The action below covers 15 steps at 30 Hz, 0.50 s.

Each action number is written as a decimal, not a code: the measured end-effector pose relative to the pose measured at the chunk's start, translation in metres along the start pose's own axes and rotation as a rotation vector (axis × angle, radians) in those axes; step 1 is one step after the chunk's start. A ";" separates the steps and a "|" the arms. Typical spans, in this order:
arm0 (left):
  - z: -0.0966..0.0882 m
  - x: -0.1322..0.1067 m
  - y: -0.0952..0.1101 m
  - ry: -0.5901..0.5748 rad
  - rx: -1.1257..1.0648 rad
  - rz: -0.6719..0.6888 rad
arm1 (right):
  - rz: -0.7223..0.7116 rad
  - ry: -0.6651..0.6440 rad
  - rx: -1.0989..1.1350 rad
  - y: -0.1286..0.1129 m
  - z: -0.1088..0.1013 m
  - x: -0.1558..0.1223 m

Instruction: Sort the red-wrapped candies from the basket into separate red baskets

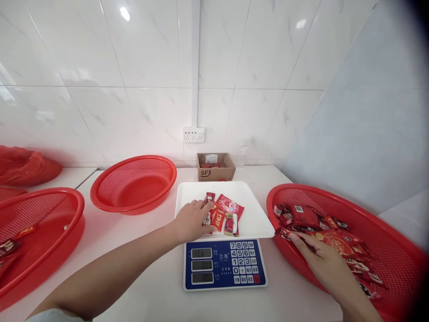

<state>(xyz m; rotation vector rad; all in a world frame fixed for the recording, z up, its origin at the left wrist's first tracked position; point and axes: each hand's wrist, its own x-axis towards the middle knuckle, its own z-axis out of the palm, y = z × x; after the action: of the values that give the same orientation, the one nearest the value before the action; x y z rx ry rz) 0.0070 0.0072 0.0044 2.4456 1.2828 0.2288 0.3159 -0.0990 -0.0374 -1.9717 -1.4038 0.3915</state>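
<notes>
On the white pan (254, 214) of a digital scale lie several small wrapped snack packets (218, 219), red, orange and patterned. My left hand (192, 221) is at the left side of this pile, its thumb and fingers curled round the nearest packets. My right hand (315, 250) is over the near left rim of a red plastic basket (395, 235) and pinches a small dark red packet (283, 233) between thumb and fingertips. Inside that basket are many more red packets (338, 243). The scale's blue keypad panel (223, 281) faces me, with three small displays.
A red basket (134, 208) stands behind on the left; another red basket (72, 214) nearer left holds a few packets. A cardboard box (216, 174) sits behind the scale, beside a clear plastic bottle (241, 156). A red plastic bag (30, 167) lies far left. Tiled wall (150, 116) closes the back.
</notes>
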 end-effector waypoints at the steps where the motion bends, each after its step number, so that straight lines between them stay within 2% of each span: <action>1: 0.002 0.002 0.001 -0.015 -0.025 -0.016 | 0.000 0.001 0.000 0.001 -0.001 -0.001; 5: 0.004 0.007 -0.003 -0.010 -0.142 -0.025 | 0.001 0.004 0.005 0.000 -0.002 -0.004; 15: -0.010 0.005 -0.017 0.153 -0.380 -0.118 | -0.016 0.007 -0.010 0.005 0.002 -0.003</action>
<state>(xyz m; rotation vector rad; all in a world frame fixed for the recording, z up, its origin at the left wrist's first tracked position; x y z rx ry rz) -0.0063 0.0226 0.0070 2.0571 1.3027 0.5805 0.3169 -0.1020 -0.0425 -1.9673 -1.4192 0.3707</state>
